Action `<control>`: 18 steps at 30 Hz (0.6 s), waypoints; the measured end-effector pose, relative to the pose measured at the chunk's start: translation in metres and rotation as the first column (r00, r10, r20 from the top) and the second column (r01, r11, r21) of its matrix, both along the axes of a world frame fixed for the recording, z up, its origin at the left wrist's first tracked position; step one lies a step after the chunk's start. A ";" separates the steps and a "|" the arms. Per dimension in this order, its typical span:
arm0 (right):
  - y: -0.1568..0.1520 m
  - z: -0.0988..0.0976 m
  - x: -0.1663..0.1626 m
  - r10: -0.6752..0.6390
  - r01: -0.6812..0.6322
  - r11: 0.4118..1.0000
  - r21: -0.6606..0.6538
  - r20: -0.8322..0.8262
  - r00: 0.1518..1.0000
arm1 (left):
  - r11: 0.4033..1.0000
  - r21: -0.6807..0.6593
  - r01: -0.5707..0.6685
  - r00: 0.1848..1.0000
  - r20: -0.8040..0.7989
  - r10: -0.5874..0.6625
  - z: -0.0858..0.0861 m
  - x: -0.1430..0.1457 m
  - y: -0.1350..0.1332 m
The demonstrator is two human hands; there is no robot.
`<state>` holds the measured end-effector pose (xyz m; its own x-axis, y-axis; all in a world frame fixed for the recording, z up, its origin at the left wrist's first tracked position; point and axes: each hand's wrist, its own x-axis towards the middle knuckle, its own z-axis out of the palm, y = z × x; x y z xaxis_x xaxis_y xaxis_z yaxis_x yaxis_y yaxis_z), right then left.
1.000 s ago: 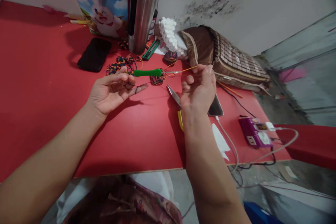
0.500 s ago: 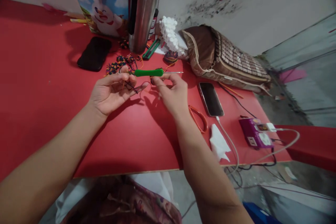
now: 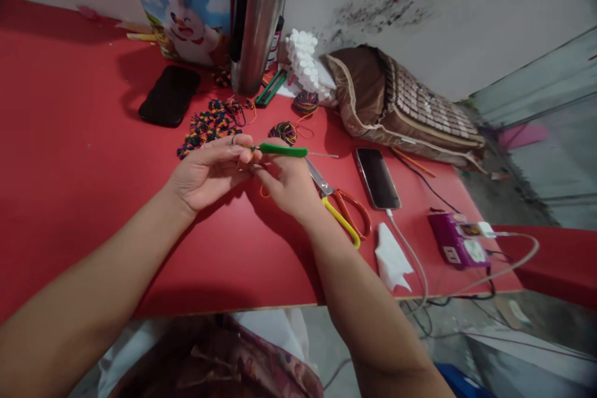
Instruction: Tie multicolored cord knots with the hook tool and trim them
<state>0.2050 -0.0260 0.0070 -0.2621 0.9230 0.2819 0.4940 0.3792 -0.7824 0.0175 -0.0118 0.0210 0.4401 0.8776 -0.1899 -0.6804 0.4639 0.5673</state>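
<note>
My left hand [image 3: 209, 171] pinches the shaft end of a crochet hook with a green handle [image 3: 283, 150], thumb and fingers closed. A ring sits on one of its fingers. The hook lies level across the top of my right hand [image 3: 289, 180], its bare metal end pointing right. My right thumb and fingertips are closed close against the left fingers, on thin yarn partly hidden there. A small orange yarn loop [image 3: 264, 191] shows below them. Just beyond lie a knotted multicolour yarn piece [image 3: 212, 124] and a small yarn ball [image 3: 283, 132].
Scissors [image 3: 344, 211] with red and yellow handles lie beside my right wrist. Around the red table are a black phone [image 3: 168, 96], a charging phone [image 3: 377, 177], tissue [image 3: 390, 255], a purple power strip [image 3: 450, 239], a steel flask [image 3: 261, 31], a green cutter [image 3: 271, 88] and a cushion [image 3: 410, 99].
My hands have come together, the right moving left and down to meet the left. The hook has shifted right and slightly down. The scissors' yellow handle and blades now show.
</note>
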 end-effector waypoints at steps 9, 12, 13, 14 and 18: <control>0.001 0.010 0.015 -0.176 0.193 0.981 0.001 0.420 0.891 | 0.994 0.095 0.060 0.992 -0.113 -0.049 -0.010 -0.010 0.008; 0.003 0.011 0.026 0.011 0.020 0.991 -0.131 0.230 0.973 | 0.996 0.080 0.041 0.993 -0.109 -0.032 -0.008 -0.017 0.011; 0.004 0.011 0.029 0.053 -0.034 0.989 -0.147 0.124 0.991 | 0.996 0.075 0.038 0.994 -0.104 -0.030 -0.006 -0.020 0.011; 0.006 0.011 0.032 0.078 -0.075 0.987 -0.142 0.010 0.997 | 0.997 0.074 0.037 0.995 -0.098 -0.030 -0.004 -0.022 0.011; 0.009 0.008 0.033 0.174 -0.185 0.983 0.001 -0.349 0.921 | 0.989 0.107 0.102 0.993 -0.078 -0.094 0.002 -0.025 0.009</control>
